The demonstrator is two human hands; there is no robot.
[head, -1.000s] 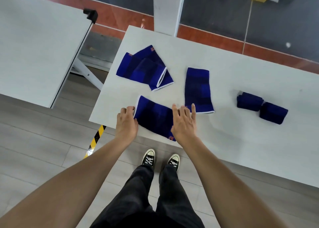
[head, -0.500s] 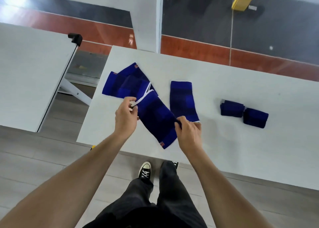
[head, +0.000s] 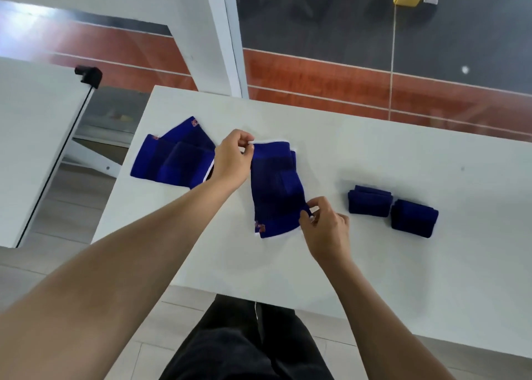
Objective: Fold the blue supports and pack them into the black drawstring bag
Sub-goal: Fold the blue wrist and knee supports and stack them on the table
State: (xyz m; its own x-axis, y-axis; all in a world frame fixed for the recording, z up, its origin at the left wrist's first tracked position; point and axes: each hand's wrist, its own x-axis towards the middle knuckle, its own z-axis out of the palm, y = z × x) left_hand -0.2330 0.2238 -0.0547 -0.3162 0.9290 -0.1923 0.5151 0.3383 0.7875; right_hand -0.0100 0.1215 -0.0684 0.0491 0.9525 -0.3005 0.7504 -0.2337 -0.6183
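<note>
a flat blue support [head: 276, 189] is held over the white counter [head: 403, 279], lying on top of another blue support [head: 293, 156] of which only an edge is seen. its far white-edged corner is pinched by the left hand [head: 231, 161] between thumb and fingers, and its near right edge is pinched by the right hand [head: 325, 224] with curled fingers. two more flat supports [head: 172, 161] are stacked to the left, partly overlapped. two folded supports [head: 370, 201] [head: 414, 218] are placed side by side on the right, just beside each other.
</note>
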